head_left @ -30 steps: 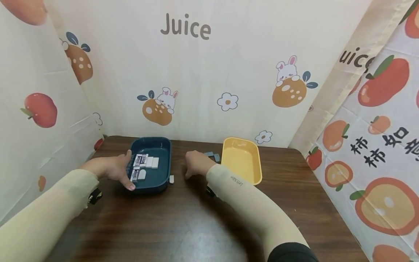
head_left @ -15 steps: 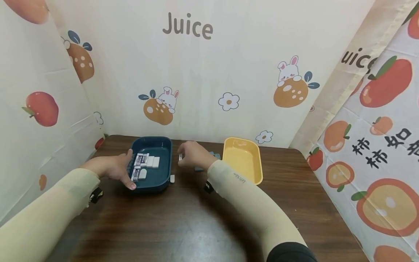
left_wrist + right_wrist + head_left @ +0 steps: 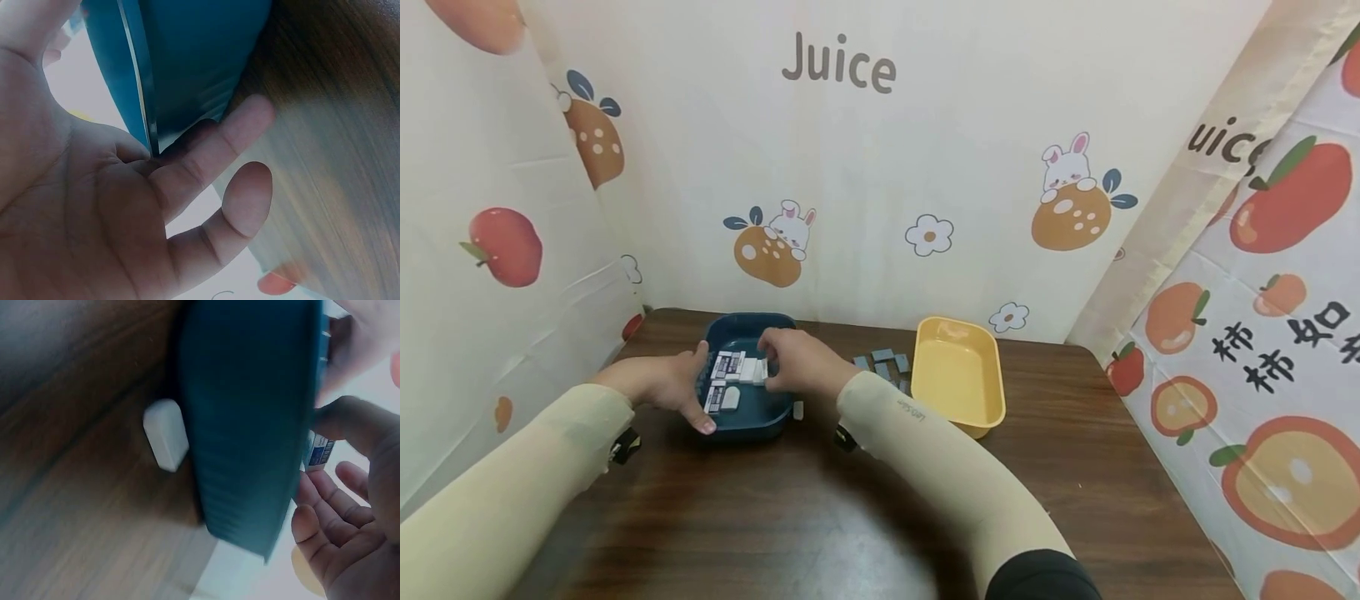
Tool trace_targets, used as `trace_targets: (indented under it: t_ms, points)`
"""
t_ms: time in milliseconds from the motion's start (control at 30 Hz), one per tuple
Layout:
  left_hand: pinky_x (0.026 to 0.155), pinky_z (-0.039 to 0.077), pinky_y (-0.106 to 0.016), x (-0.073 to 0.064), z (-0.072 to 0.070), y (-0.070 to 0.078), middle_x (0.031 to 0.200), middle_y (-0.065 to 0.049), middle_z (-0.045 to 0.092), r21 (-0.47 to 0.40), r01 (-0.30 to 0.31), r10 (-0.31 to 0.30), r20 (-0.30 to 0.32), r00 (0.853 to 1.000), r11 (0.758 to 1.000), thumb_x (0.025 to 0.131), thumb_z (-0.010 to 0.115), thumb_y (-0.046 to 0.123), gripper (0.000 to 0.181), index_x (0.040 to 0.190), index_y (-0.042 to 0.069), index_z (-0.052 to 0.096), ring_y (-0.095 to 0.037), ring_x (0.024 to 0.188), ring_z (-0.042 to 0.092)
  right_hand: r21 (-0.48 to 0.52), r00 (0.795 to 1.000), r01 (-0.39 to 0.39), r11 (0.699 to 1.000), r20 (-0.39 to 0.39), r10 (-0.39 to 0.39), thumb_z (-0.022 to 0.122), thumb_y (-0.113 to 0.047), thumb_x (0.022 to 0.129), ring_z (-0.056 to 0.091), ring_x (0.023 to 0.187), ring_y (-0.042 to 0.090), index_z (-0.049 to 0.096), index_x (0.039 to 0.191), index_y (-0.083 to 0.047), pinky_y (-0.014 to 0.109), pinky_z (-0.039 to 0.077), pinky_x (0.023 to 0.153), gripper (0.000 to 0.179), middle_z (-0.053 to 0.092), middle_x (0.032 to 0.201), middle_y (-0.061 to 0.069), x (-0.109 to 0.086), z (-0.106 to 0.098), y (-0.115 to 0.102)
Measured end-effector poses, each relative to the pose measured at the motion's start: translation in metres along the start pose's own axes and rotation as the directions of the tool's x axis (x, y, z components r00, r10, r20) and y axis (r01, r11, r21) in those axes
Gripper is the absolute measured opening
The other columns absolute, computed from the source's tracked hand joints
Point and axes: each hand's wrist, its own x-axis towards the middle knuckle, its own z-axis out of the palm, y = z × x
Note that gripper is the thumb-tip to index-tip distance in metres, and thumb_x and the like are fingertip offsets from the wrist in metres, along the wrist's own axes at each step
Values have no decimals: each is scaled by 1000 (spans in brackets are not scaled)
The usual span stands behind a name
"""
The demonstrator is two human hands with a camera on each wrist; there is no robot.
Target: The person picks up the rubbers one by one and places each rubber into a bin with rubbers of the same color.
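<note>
My left hand [image 3: 673, 387] rests against the left side of the dark blue tray [image 3: 752, 432], fingers spread along it. In the left wrist view two fingers stick out loosely past the tray's wall [image 3: 194, 56]. Over the tray's right rim reaches my right hand [image 3: 801, 362], its thumb and forefinger pinching a small eraser, mostly hidden in the head view. The right wrist view shows an eraser [image 3: 320, 452] with a printed sleeve by those fingers. Inside the tray lie several white erasers [image 3: 727, 367], some sleeved. One bare white eraser [image 3: 166, 434] lies on the table beside the tray's right wall.
A yellow tray [image 3: 996, 408] stands to the right. Between the two trays, several grey-blue blocks [image 3: 882, 356] lie on the brown wooden table [image 3: 865, 517]. A printed curtain [image 3: 880, 167] hangs close behind the table, with others at both sides.
My right hand has lifted a small white eraser from the table between the trays and carried it left over the blue tray. The left hand stays at the tray's side.
</note>
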Motion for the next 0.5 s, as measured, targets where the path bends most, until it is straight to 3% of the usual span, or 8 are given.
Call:
trace_targets:
  t_ms: [200, 500]
  points:
    - [128, 28, -86, -1, 0, 1, 174, -54, 8, 4, -7, 7, 5, 1000, 1000, 79, 102, 60, 163, 171, -17, -8, -72, 156, 25, -187, 996, 40, 981, 80, -26, 91, -30, 99, 67, 94, 8, 79, 112, -23, 18, 61, 88, 19, 74, 105, -11, 14, 18, -14]
    - [127, 30, -86, -3, 0, 0, 175, -53, 9, 6, -8, 8, 7, 1000, 1000, 78, 101, 61, 163, 172, -16, -8, -71, 155, 28, -237, 984, 58, 970, 178, -16, 90, -27, 101, 69, 86, 7, 78, 107, -25, 18, 61, 86, 14, 75, 97, -12, 29, 36, -19]
